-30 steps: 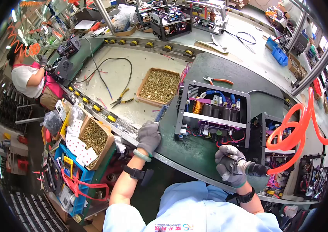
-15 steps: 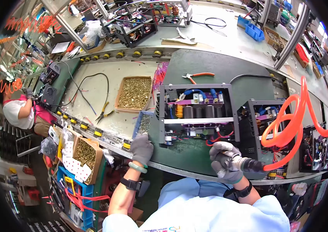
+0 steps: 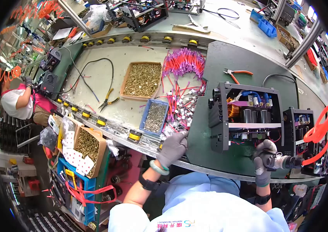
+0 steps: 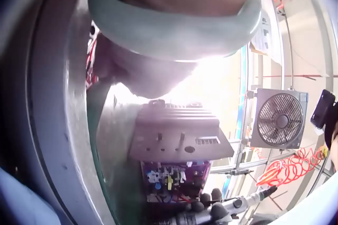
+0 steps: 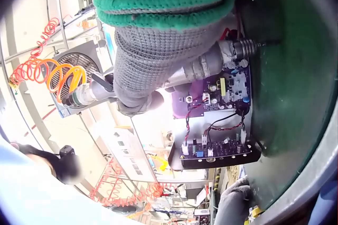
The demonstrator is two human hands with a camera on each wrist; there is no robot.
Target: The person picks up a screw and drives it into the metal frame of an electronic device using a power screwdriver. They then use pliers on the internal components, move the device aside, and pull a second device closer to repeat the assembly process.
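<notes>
My gloved left hand (image 3: pixel 172 149) lies at the left edge of a dark green board (image 3: pixel 231 58), its fingertips right at that edge. Beside it sit a pile of red-wired white connectors (image 3: pixel 185 102) and a blue bin (image 3: pixel 154 116) of small screws. In my gloved right hand (image 3: pixel 263 160) I grip an air screwdriver (image 5: pixel 203 66), its thin bit pointing away from the hose. It stays close in front of an open-sided black power unit (image 3: pixel 249 112) with circuit boards, a copper coil and black capacitors. Glare washes out my left fingers in the left wrist view.
A second black unit (image 3: pixel 301 129) stands at the right, by the orange coiled hose (image 3: pixel 320 131). Orange-handled cutters (image 3: pixel 239 72) lie behind the unit. A cardboard box (image 3: pixel 142 80) of brass parts and yellow-black pliers (image 3: pixel 109 101) rest to the left. Another person (image 3: pixel 20 100) works farther left.
The green board, with both units and the cutters on it, has slid right, uncovering the connector pile. My left hand has followed its edge. My right hand keeps hold of the air screwdriver.
</notes>
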